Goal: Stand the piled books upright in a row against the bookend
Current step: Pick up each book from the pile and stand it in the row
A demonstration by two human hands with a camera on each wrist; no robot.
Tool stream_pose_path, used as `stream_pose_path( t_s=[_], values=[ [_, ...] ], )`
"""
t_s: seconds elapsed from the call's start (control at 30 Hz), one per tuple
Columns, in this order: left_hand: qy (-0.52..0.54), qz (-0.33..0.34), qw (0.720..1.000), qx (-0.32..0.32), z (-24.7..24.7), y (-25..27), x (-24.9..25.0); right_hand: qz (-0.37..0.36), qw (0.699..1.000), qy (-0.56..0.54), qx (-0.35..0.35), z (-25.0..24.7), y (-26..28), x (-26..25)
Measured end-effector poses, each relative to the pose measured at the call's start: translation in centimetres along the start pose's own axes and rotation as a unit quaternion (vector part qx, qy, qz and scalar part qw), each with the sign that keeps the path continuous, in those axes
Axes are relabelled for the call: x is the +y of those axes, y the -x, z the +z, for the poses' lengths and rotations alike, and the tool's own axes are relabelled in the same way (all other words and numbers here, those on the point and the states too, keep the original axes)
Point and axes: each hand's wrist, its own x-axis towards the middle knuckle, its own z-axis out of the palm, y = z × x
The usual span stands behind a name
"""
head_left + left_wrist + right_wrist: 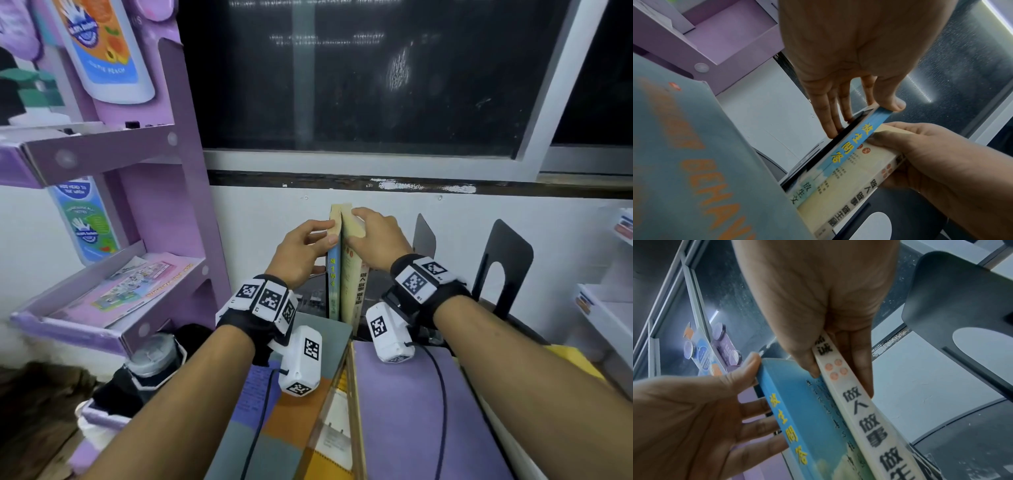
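Two books stand upright side by side near the wall. My left hand (318,240) holds the blue-spined book (334,274), fingers flat on its left cover (830,123) and thumb on the top of the spine. My right hand (356,229) grips the cream-spined book (354,287) at its top, thumb between the two books (813,369) and fingers on the right cover. To their right stand a black bookend (507,267) and a second black bookend (424,236); a gap separates the cream book from them. A grey and orange book (308,411) and a purple book (411,411) lie flat in front.
A purple cardboard display shelf (191,205) with leaflets stands close on the left. The white wall and a dark window (359,85) are right behind the books. White shelving (609,308) is at the right edge. A lidded container (154,356) sits low on the left.
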Motion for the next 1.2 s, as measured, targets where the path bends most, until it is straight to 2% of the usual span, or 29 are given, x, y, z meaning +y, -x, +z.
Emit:
stream_pose_path(
  t_s=[0.23, 0.47, 0.6, 0.83, 1.2],
  values=[
    [0.006, 0.008, 1.0, 0.001, 0.0, 0.0, -0.2, -0.041, 0.998, 0.002, -0.041, -0.5, 0.5, 0.0],
    [0.005, 0.016, 1.0, 0.0, -0.1, 0.1, -0.2, -0.038, 0.988, -0.03, -0.145, -1.2, 0.8, 0.2],
    [0.009, 0.016, 1.0, 0.0, 0.0, 0.1, -0.2, -0.067, 0.988, 0.025, -0.138, -1.2, 1.4, 0.4],
    [0.017, 0.013, 1.0, -0.002, -0.1, 0.2, -0.2, -0.081, 0.991, 0.012, -0.11, -0.8, 1.8, 0.2],
    [0.021, 0.011, 1.0, -0.002, -0.2, 0.3, -0.2, -0.07, 0.992, -0.007, -0.105, -0.2, 0.8, 0.7]
  ],
)
